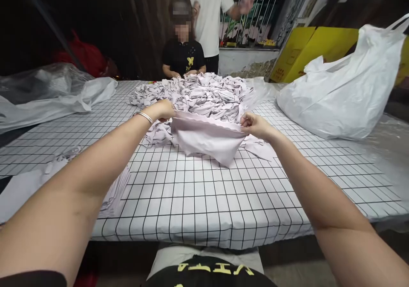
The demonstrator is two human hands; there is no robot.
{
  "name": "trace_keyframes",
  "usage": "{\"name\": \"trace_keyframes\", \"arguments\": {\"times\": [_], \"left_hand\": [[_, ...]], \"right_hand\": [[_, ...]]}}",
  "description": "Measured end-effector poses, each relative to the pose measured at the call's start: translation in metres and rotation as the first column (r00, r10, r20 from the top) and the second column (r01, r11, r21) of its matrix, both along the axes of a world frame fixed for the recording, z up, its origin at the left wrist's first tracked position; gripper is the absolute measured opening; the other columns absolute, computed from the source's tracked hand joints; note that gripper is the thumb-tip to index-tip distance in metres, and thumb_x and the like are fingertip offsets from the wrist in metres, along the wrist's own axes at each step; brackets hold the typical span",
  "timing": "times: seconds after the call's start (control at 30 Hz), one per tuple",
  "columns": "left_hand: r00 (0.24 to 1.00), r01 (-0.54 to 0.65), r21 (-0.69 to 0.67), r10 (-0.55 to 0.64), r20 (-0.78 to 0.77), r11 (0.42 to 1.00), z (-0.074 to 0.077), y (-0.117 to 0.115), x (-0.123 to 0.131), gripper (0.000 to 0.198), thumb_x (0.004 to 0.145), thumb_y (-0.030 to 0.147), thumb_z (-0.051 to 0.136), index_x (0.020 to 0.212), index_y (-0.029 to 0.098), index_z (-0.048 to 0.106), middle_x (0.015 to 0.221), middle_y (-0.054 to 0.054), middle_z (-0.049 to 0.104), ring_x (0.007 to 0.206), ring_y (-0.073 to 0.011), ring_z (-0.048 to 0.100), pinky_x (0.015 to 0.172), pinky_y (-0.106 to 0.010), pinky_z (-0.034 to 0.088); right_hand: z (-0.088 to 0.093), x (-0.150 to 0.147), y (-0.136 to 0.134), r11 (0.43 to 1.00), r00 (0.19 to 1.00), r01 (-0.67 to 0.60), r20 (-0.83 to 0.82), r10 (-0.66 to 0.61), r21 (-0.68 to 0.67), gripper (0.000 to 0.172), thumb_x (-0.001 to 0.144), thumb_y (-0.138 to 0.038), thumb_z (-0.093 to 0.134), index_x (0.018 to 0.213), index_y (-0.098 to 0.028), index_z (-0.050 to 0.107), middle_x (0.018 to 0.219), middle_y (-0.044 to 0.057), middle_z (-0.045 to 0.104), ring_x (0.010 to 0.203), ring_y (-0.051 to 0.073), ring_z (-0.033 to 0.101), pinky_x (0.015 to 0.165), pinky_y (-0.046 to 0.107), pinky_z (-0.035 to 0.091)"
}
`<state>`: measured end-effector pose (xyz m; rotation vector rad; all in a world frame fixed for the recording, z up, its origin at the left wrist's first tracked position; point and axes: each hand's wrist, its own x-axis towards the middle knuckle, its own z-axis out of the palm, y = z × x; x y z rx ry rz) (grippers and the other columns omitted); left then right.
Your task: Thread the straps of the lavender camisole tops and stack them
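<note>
Between my hands a pale pink-lilac piece of fabric (207,138) is stretched out by its upper edge and hangs down over the table. My left hand (163,109), with a bangle on the wrist, is closed on its left corner. The right corner is pinched in the fingers of my right hand (254,125). Right behind it lies a large heap of crumpled fabric pieces (207,93) of the same colour. A flat stack of fabric pieces (116,189) lies near my left forearm, partly hidden by it.
A white plastic bag (341,88), bulging, stands on the right of the checked tablecloth (204,201). Clear and white plastic sheeting (54,95) lies at the left. Across the table are a person in black (183,59) and a standing person in white (209,18). Yellow boxes (309,48) stand behind.
</note>
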<state>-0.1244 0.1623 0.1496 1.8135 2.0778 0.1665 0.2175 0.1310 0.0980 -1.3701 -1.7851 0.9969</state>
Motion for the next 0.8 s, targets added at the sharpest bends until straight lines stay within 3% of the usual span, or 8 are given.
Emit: {"name": "trace_keyframes", "arguments": {"times": [0.1,0.2,0.33,0.4,0.47,0.57,0.73,0.8], "left_hand": [[0.956,-0.051,0.006,0.047,0.288,0.999,-0.004,0.019,-0.002,0.008,0.073,0.012,0.064,0.066,0.014,0.060,0.058,-0.006,0.060,0.059,-0.0167,0.061,0.065,-0.031,0.052],[0.980,-0.041,0.207,-0.001,0.200,0.977,0.006,0.039,-0.002,0.006,0.070,0.014,0.068,0.069,0.015,0.062,0.064,-0.005,0.062,0.069,-0.0184,0.063,0.071,-0.031,0.051],[0.998,-0.040,0.434,0.012,0.066,0.900,0.047,0.060,-0.002,0.014,0.064,0.011,0.070,0.077,0.016,0.065,0.086,-0.005,0.065,0.103,-0.0263,0.059,0.092,-0.033,0.043],[1.000,-0.012,0.522,-0.002,0.027,0.853,0.065,0.058,-0.001,0.018,0.065,0.011,0.069,0.081,0.016,0.066,0.091,-0.006,0.065,0.106,-0.0264,0.056,0.094,-0.032,0.040],[0.999,0.038,0.555,-0.048,0.002,0.831,0.068,0.039,0.000,0.019,0.066,0.013,0.070,0.085,0.015,0.067,0.088,-0.005,0.065,0.097,-0.0244,0.059,0.088,-0.029,0.042],[0.989,0.135,0.477,-0.146,-0.016,0.868,0.026,-0.022,0.004,0.022,0.070,0.014,0.066,0.092,0.017,0.067,0.080,-0.004,0.064,0.080,-0.0214,0.060,0.074,-0.028,0.044],[0.922,0.387,0.260,-0.370,-0.117,0.884,-0.109,-0.164,0.007,0.024,0.076,0.012,0.053,0.096,0.023,0.062,0.082,-0.004,0.064,0.075,-0.0207,0.058,0.065,-0.028,0.043],[0.895,0.445,0.197,-0.427,-0.129,0.873,-0.148,-0.210,0.009,0.025,0.076,0.009,0.050,0.093,0.023,0.061,0.084,-0.005,0.063,0.076,-0.0213,0.058,0.063,-0.029,0.044]], "right_hand": [[0.014,-0.005,0.024,0.999,0.975,-0.024,0.222,0.029,-0.028,0.028,0.058,-0.021,0.081,0.075,-0.017,0.060,0.055,-0.004,0.052,0.050,0.009,0.046,0.049,0.023,0.038],[0.033,-0.009,0.051,0.984,0.921,0.163,0.346,-0.180,0.077,0.020,0.066,-0.026,0.075,0.067,-0.017,0.058,0.054,-0.002,0.052,0.050,0.011,0.047,0.049,0.024,0.037],[0.064,-0.001,0.083,0.856,0.810,0.416,0.302,-0.503,0.307,0.017,0.068,-0.022,0.069,0.067,-0.018,0.053,0.060,0.000,0.053,0.056,0.012,0.046,0.051,0.025,0.036],[0.074,0.007,0.083,0.817,0.796,0.415,0.274,-0.539,0.402,0.020,0.065,-0.020,0.071,0.069,-0.018,0.052,0.062,0.000,0.053,0.058,0.012,0.045,0.054,0.026,0.035],[0.072,0.016,0.064,0.812,0.815,0.338,0.283,-0.505,0.475,0.021,0.066,-0.021,0.072,0.072,-0.018,0.052,0.063,0.000,0.052,0.059,0.013,0.045,0.055,0.026,0.033],[0.037,0.029,0.003,0.851,0.814,0.217,0.392,-0.428,0.479,0.015,0.068,-0.021,0.068,0.075,-0.019,0.055,0.062,0.001,0.054,0.057,0.014,0.044,0.055,0.027,0.030],[-0.064,0.040,-0.127,0.962,0.764,0.192,0.585,-0.271,0.194,0.007,0.071,-0.022,0.056,0.077,-0.023,0.053,0.062,-0.002,0.056,0.055,0.016,0.048,0.052,0.026,0.029],[-0.094,0.042,-0.167,0.969,0.765,0.229,0.597,-0.239,0.095,0.008,0.073,-0.023,0.053,0.080,-0.025,0.052,0.064,-0.002,0.056,0.056,0.016,0.050,0.052,0.027,0.032]]}}
